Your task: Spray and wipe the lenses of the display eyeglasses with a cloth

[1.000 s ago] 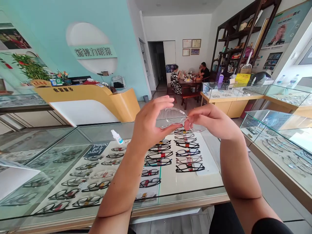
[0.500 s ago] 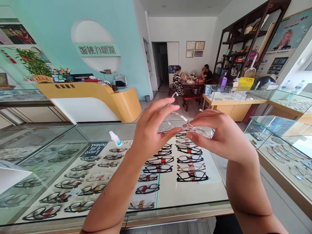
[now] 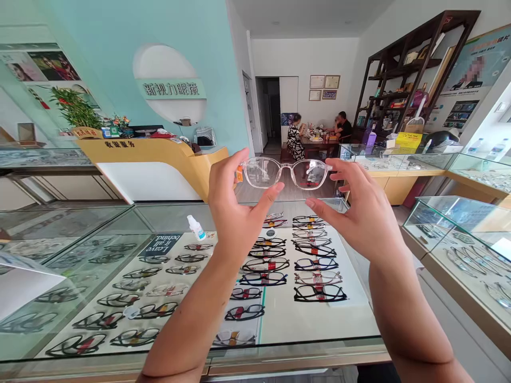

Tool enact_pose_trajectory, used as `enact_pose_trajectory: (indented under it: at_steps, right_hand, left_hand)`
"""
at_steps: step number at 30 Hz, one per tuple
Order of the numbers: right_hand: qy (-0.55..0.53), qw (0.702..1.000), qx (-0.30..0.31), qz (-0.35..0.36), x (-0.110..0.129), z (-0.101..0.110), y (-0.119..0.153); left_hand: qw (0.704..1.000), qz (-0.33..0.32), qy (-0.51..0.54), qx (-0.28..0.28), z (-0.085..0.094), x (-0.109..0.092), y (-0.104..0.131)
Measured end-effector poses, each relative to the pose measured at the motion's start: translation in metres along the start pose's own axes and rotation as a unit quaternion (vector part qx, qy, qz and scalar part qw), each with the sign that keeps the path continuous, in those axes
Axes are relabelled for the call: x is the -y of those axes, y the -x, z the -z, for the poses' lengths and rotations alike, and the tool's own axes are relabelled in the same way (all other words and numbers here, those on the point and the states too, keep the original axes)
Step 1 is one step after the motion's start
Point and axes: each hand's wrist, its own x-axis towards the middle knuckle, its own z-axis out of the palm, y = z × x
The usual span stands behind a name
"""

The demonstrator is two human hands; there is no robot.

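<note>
A pair of clear-framed eyeglasses (image 3: 286,166) is held up level above the glass counter, its lenses facing me. My left hand (image 3: 235,205) grips the left end of the frame, with the thumb near the lower rim of the left lens. At the other end, my right hand (image 3: 361,205) has its fingers on the right hinge, while its thumb stands apart below the right lens. Red print shows on the right lens. An orange tag (image 3: 239,174) shows by the left hinge. Beneath my hands, rows of dark-framed glasses (image 3: 320,292) lie inside the counter.
A small white bottle (image 3: 196,227) stands on the glass display counter (image 3: 319,343). White card-like material (image 3: 27,287) juts in at the left. More display cases (image 3: 459,223) stand at right. Two people (image 3: 295,138) sit at a table at the back. A yellow-fronted desk (image 3: 159,154) is beyond the counter.
The eyeglasses have turned from a tilted, partly sideways pose to level and front-on, slightly higher. My hands have moved apart to the two ends of the frame.
</note>
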Motion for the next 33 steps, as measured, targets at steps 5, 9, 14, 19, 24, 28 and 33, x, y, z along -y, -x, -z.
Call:
enact_pose_trajectory:
  at_steps: [5,9,14,19,24,28,33]
  right_hand:
    - [0.02,0.999,-0.034,-0.011,0.005,-0.002,-0.002]
    - [0.024,0.999,-0.04,-0.008,0.006,-0.003,-0.002]
    - [0.026,0.999,-0.031,-0.015,0.005,-0.003,-0.002]
    - [0.036,0.998,-0.043,-0.017,0.001,0.0,-0.003]
    - [0.05,0.998,-0.032,-0.024,0.0,0.001,-0.003]
    - [0.065,0.997,-0.022,-0.045,0.002,0.0,-0.003]
    - [0.075,0.995,-0.014,-0.058,0.004,0.0,-0.003]
  left_hand:
    - [1.0,0.018,0.015,-0.01,-0.005,-0.003,0.005]
    - [0.998,0.033,0.048,-0.021,-0.012,0.0,0.009]
    - [0.998,0.028,0.055,-0.032,-0.015,0.0,0.009]
    - [0.998,0.007,0.058,-0.026,-0.016,-0.005,0.009]
    - [0.998,-0.026,0.036,-0.044,-0.017,-0.008,0.011]
    - [0.998,-0.029,0.016,-0.051,-0.018,-0.007,0.012]
    - [0.997,-0.045,0.014,-0.053,-0.019,-0.006,0.013]
